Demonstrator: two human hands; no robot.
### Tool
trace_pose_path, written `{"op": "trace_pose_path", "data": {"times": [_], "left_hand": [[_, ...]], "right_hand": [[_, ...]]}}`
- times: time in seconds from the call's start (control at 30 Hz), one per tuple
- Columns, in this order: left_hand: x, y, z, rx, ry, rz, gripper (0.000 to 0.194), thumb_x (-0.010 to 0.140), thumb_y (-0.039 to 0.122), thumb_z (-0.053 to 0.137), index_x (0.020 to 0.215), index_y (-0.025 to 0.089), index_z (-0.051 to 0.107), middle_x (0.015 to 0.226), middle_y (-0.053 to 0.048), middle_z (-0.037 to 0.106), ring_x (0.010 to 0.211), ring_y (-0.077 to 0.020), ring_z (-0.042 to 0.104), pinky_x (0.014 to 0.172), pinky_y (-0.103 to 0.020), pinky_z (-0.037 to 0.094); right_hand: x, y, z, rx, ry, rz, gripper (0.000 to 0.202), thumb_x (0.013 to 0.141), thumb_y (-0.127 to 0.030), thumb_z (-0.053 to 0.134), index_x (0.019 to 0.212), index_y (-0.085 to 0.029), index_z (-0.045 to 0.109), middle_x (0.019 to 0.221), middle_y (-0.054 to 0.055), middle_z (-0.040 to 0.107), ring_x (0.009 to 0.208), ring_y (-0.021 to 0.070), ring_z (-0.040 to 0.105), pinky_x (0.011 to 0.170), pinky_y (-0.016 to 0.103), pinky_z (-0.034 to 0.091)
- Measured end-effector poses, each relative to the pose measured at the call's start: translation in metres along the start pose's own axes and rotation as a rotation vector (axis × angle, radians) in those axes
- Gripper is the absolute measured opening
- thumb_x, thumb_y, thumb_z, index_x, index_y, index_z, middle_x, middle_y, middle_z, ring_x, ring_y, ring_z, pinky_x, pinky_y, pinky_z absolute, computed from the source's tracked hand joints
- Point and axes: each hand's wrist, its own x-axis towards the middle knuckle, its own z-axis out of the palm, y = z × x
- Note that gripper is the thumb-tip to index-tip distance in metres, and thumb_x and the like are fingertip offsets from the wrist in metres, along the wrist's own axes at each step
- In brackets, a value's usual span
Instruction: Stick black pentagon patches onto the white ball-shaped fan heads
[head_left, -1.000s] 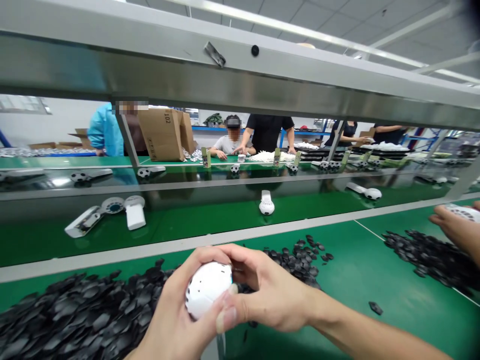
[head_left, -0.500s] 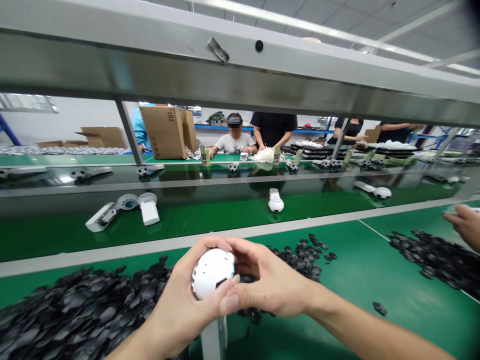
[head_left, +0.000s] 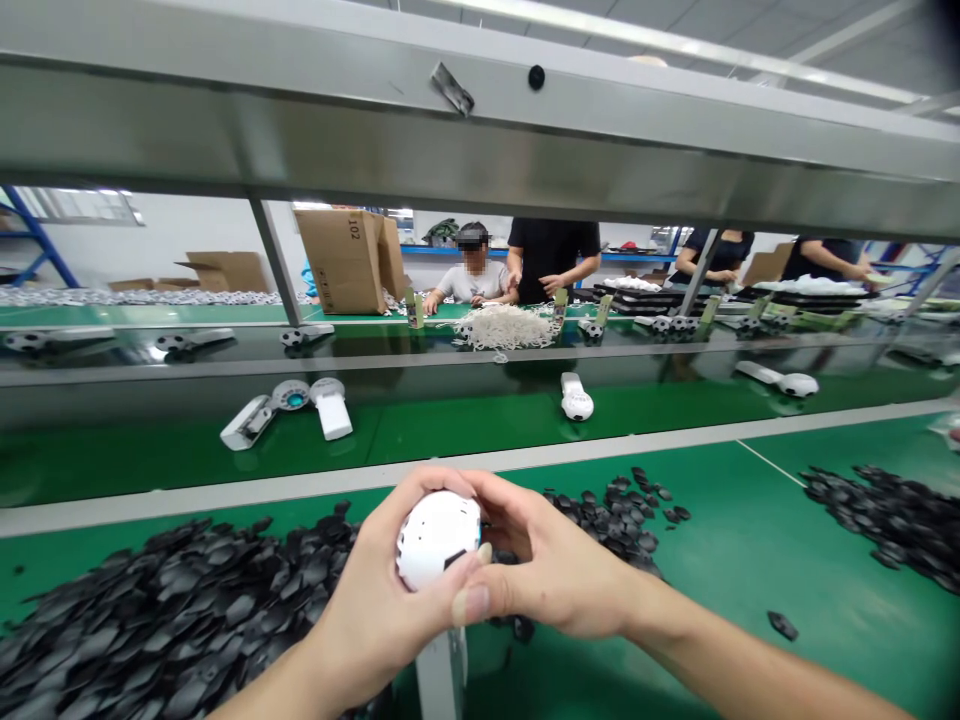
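My left hand (head_left: 367, 600) cups the white ball-shaped plastic casing (head_left: 435, 535), likely steadying it; my half-curled right hand (head_left: 559, 580) grips its edge, near loose black plastic pieces (head_left: 180, 610).

Counted: one white unit (head_left: 436, 535) held in two hands (head_left: 559, 595); three heaps of black pieces (head_left: 187, 610) on the near worktop (head_left: 720, 560); four white handled units (head_left: 576, 398) on the green belt (head_left: 457, 415).

Left hand (head_left: 382, 590) and right hand (head_left: 551, 565) curl together, thumbs meeting.
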Motion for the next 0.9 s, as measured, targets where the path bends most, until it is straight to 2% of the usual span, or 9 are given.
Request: {"op": "trace_pose_path", "data": {"times": [0.17, 0.33, 0.4, 0.5, 0.57, 0.67, 0.77, 0.83, 0.9], "left_hand": [[0.004, -0.007, -0.004, 0.028, -0.026, 0.068, 0.04, 0.083, 0.052, 0.08, 0.103, 0.023, 0.062, 0.084, -0.001, 0.065, 0.063, -0.014, 0.055, 0.054, -0.021, 0.047], [0.008, 0.001, -0.01, 0.072, -0.1, 0.08, 0.035, 0.085, 0.047, 0.078, 0.105, 0.021, 0.067, 0.097, -0.004, 0.071, 0.074, -0.0176, 0.064, 0.063, -0.024, 0.053], [0.009, 0.004, -0.012, 0.093, -0.14, 0.076, 0.034, 0.087, 0.046, 0.077, 0.109, 0.021, 0.069, 0.105, -0.006, 0.073, 0.081, -0.0193, 0.067, 0.069, -0.025, 0.055], [0.012, 0.006, -0.016, 0.063, -0.177, 0.086, 0.032, 0.095, 0.048, 0.068, 0.111, 0.021, 0.07, 0.107, -0.005, 0.074, 0.087, -0.0197, 0.067, 0.077, -0.027, 0.056], [0.013, 0.005, -0.016, 0.0, -0.192, 0.095, 0.032, 0.1, 0.05, 0.062, 0.11, 0.021, 0.071, 0.107, -0.005, 0.074, 0.09, -0.0198, 0.067, 0.081, -0.028, 0.055], [0.015, 0.003, -0.016, -0.042, -0.2, 0.092, 0.035, 0.102, 0.052, 0.057, 0.109, 0.021, 0.071, 0.108, -0.005, 0.075, 0.095, -0.0209, 0.068, 0.084, -0.029, 0.055], [0.018, 0.003, -0.017, 0.048, -0.151, 0.079, 0.032, 0.097, 0.051, 0.065, 0.108, 0.021, 0.07, 0.106, -0.004, 0.074, 0.091, -0.0201, 0.068, 0.079, -0.027, 0.055], [0.02, 0.005, -0.017, 0.142, -0.095, 0.059, 0.034, 0.088, 0.048, 0.076, 0.106, 0.02, 0.068, 0.095, -0.002, 0.072, 0.078, -0.0174, 0.065, 0.068, -0.025, 0.052], [0.023, 0.008, -0.018, 0.193, -0.081, 0.008, 0.037, 0.082, 0.045, 0.081, 0.103, 0.019, 0.064, 0.088, -0.001, 0.07, 0.069, -0.0163, 0.064, 0.062, -0.025, 0.05]], "right_hand": [[-0.001, 0.002, 0.001, -0.027, 0.015, -0.007, 0.069, 0.075, -0.033, 0.098, 0.135, -0.024, 0.065, 0.128, 0.005, 0.067, 0.118, 0.0232, 0.064, 0.103, 0.031, 0.05], [-0.002, -0.003, 0.0, -0.079, 0.011, 0.01, 0.073, 0.081, -0.046, 0.094, 0.141, -0.023, 0.061, 0.136, 0.008, 0.065, 0.123, 0.0255, 0.064, 0.105, 0.035, 0.052], [-0.003, -0.006, -0.002, -0.133, 0.002, -0.008, 0.069, 0.089, -0.056, 0.086, 0.143, -0.022, 0.06, 0.14, 0.01, 0.064, 0.128, 0.0261, 0.062, 0.11, 0.037, 0.05], [-0.003, -0.009, -0.007, -0.195, 0.03, -0.024, 0.063, 0.103, -0.073, 0.058, 0.139, -0.021, 0.066, 0.142, 0.01, 0.064, 0.136, 0.026, 0.057, 0.12, 0.04, 0.044], [-0.003, -0.009, -0.009, -0.174, 0.042, 0.015, 0.067, 0.106, -0.077, 0.045, 0.137, -0.022, 0.069, 0.141, 0.01, 0.065, 0.136, 0.0261, 0.058, 0.121, 0.042, 0.043], [-0.002, -0.008, -0.01, -0.178, 0.058, 0.043, 0.066, 0.106, -0.076, 0.047, 0.142, -0.023, 0.067, 0.147, 0.009, 0.062, 0.139, 0.0269, 0.056, 0.121, 0.042, 0.044], [-0.003, -0.009, -0.012, -0.297, 0.082, 0.017, 0.06, 0.11, -0.069, 0.045, 0.144, -0.023, 0.064, 0.153, 0.008, 0.058, 0.142, 0.0258, 0.054, 0.119, 0.04, 0.045], [-0.005, -0.013, -0.015, -0.47, 0.158, 0.01, 0.051, 0.111, -0.059, 0.05, 0.143, -0.021, 0.064, 0.145, 0.009, 0.064, 0.134, 0.0249, 0.06, 0.11, 0.037, 0.05], [-0.008, -0.019, -0.02, -0.746, 0.248, 0.048, 0.037, 0.107, -0.046, 0.06, 0.131, -0.02, 0.07, 0.125, 0.007, 0.074, 0.114, 0.0237, 0.069, 0.092, 0.032, 0.053]]}}
